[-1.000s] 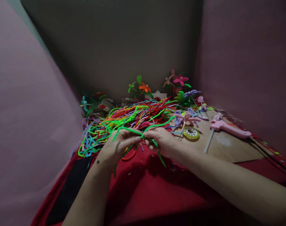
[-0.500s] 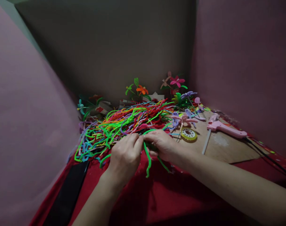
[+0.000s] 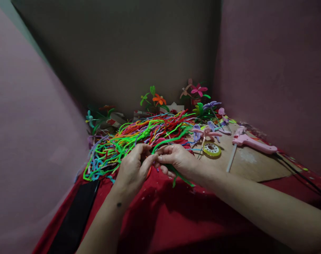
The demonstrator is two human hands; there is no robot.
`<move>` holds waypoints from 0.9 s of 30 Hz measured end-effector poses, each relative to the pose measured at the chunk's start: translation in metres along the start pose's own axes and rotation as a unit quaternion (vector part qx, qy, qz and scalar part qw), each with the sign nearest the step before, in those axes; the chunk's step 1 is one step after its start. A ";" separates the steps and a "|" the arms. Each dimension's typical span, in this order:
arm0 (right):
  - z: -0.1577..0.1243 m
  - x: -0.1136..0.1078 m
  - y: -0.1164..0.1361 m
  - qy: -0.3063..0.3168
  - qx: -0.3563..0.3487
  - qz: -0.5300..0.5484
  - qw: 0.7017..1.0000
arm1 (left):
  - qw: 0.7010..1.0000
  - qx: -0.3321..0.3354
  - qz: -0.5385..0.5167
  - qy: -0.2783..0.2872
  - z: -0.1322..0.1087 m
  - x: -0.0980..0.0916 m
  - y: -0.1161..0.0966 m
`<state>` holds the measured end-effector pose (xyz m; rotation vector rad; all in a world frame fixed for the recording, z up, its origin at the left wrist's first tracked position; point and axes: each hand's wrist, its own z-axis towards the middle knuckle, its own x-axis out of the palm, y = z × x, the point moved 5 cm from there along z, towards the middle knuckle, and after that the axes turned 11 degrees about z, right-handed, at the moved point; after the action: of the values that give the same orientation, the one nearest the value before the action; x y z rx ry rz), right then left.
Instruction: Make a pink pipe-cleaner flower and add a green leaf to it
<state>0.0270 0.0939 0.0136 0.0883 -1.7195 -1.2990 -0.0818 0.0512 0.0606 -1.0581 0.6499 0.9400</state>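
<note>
So the main change from half a second ago: the green pipe cleaner (image 3: 173, 139) isn't dangling in a loop between the hands anymore. That droopy bit that hung down over the red cloth (image 3: 162, 215) has been pulled up. Now one long end arcs up and to the right over the pile (image 3: 123, 139), and only a short tail pokes out under the right hand (image 3: 179, 160).

Both hands have also moved a touch up, closer to the pile. The left hand (image 3: 134, 170) has rolled so its fingers curl in toward the right one, and the fingertips meet just in front of the pile's near edge.

Grip-wise, the right thumb and forefinger are pinched on the green pipe cleaner. The left fingertips look closed on it too, right where the hands meet, though that contact is partly hidden. My read is the slack has been taken up and the work is now at one spot between the fingertips.

The tape roll (image 3: 211, 150) and glue gun (image 3: 252, 143) on the right haven't budged, and the same goes for the phone (image 3: 75, 215) on the left.
</note>
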 end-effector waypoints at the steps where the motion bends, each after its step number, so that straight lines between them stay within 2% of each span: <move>1: 0.001 0.000 0.000 -0.002 -0.010 -0.007 1.000 | 0.998 -0.039 -0.047 0.026 0.001 0.001 0.003; 3: 0.002 0.001 -0.001 0.001 -0.032 -0.023 0.999 | 0.985 -0.088 -0.125 0.081 0.002 0.005 0.005; 5: 0.003 0.001 -0.001 0.004 -0.056 -0.031 0.998 | 0.972 -0.117 -0.176 0.104 0.001 0.007 0.004; 8: 0.002 0.000 -0.003 0.002 -0.030 -0.034 0.999 | 0.966 -0.147 -0.202 0.065 0.000 0.004 0.006; 13: -0.008 0.004 -0.016 0.069 0.142 -0.029 0.987 | 0.968 -0.166 -0.190 -0.003 0.001 -0.007 0.023; 16: -0.013 0.007 -0.024 0.091 0.193 -0.023 0.977 | 0.967 -0.170 -0.189 -0.023 0.003 -0.014 0.039; 21: -0.014 0.009 -0.031 0.106 0.207 0.007 0.973 | 0.964 -0.167 -0.206 0.007 0.006 -0.014 0.054; 24: -0.014 0.010 -0.031 0.102 0.204 -0.008 0.974 | 0.964 -0.171 -0.202 0.005 0.006 -0.015 0.051; 27: -0.013 0.010 -0.029 0.086 0.170 -0.068 0.979 | 0.963 -0.184 -0.197 0.007 0.005 -0.016 0.044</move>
<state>0.0177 0.0668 -0.0026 0.5097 -1.7929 -1.0460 -0.1284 0.0589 0.0571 -1.4636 0.2587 0.7154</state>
